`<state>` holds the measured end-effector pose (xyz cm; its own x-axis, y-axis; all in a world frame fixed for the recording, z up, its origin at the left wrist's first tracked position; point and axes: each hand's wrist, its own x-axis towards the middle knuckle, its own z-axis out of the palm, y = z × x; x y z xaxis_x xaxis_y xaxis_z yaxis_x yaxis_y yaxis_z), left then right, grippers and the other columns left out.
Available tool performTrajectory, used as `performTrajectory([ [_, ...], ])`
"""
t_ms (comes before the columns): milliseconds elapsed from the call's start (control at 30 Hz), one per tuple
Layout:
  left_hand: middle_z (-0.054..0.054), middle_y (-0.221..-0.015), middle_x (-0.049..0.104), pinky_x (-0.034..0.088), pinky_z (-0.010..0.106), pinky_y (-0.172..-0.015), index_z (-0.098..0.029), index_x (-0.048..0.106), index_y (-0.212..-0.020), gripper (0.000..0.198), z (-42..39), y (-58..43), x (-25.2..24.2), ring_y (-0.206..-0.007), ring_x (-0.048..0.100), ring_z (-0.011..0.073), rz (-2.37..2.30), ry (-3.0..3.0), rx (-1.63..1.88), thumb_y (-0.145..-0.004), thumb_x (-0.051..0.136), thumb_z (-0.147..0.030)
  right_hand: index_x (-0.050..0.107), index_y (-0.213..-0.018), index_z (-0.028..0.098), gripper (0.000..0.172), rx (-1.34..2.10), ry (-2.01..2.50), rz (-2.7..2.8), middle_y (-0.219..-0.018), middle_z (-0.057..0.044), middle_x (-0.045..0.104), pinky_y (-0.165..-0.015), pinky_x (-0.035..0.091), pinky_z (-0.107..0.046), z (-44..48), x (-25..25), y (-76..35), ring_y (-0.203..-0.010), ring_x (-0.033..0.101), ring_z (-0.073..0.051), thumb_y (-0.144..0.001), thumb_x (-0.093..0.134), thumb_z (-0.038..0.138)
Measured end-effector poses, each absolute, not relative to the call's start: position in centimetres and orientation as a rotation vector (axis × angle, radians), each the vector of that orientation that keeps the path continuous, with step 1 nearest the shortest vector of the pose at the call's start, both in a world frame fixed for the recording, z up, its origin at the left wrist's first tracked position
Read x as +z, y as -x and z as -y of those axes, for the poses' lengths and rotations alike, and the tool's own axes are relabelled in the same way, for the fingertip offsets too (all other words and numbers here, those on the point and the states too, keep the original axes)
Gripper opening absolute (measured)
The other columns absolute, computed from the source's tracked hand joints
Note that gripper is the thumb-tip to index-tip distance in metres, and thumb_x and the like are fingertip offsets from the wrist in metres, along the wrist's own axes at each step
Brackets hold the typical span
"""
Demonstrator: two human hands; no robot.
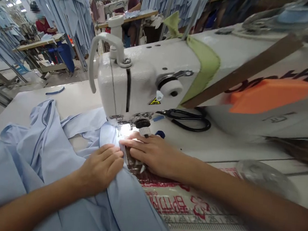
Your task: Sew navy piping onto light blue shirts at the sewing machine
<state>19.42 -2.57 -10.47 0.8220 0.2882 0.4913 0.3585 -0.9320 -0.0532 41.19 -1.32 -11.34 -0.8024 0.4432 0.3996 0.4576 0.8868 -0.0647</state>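
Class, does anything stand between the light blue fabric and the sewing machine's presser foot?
Nothing visible does: the light blue fabric runs right up to the presser foot. The right hand lies on the fabric just in front, fingertips close beside the foot.

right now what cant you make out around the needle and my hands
All in the head view:
The needle tip under the presser foot: lost in glare.
The dark piece: partly covered by the right hand, and too blurred to identify.
The blue fabric beneath the left hand: hidden by that hand.
The far end of the sewing machine: blurred and cut off by the right edge.
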Motion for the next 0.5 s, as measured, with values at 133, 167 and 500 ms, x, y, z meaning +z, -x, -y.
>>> performTrajectory([
  [133, 0.011, -0.095, 0.065, 0.05, 0.035, -0.09, -0.009, 0.053, -0.097, 0.016, 1.3, -19.5, -10.3, -0.094, 0.06, 0.0182, 0.589, 2.864, -0.765, -0.09, 0.039, -0.007, 0.061, -0.095, 0.012, 0.025, -0.18, 0.722, 2.635, -0.113, -0.01, 0.061, -0.082, 0.041, -0.037, 1.0, -10.8, -41.3, -0.095, 0.052, -0.02, -0.088, 0.037, 0.009],
  [167, 0.011, -0.096, 0.065, 0.05, 0.034, -0.089, -0.01, 0.052, -0.098, 0.016, 1.1, -19.5, -10.4, -0.095, 0.06, 0.018, 0.649, 2.878, -0.793, -0.09, 0.038, -0.008, 0.061, -0.095, 0.012, 0.025, -0.186, 0.712, 2.627, -0.111, -0.009, 0.062, -0.081, 0.041, -0.036, 1.0, -10.7, -41.4, -0.095, 0.052, -0.02, -0.088, 0.037, 0.01],
  [500, 0.01, -0.1, 0.064, 0.049, 0.034, -0.089, -0.014, 0.049, -0.093, 0.013, -0.3, -17.9, -10.4, -0.098, 0.059, 0.0173, 0.666, 2.98, -0.831, -0.091, 0.037, -0.009, 0.06, -0.081, 0.011, 0.031, -0.228, 0.6, 2.614, -0.108, -0.013, 0.061, -0.076, 0.045, -0.034, 1.9, -11.2, -40.7, -0.093, 0.052, -0.021, -0.092, 0.031, 0.013],
])
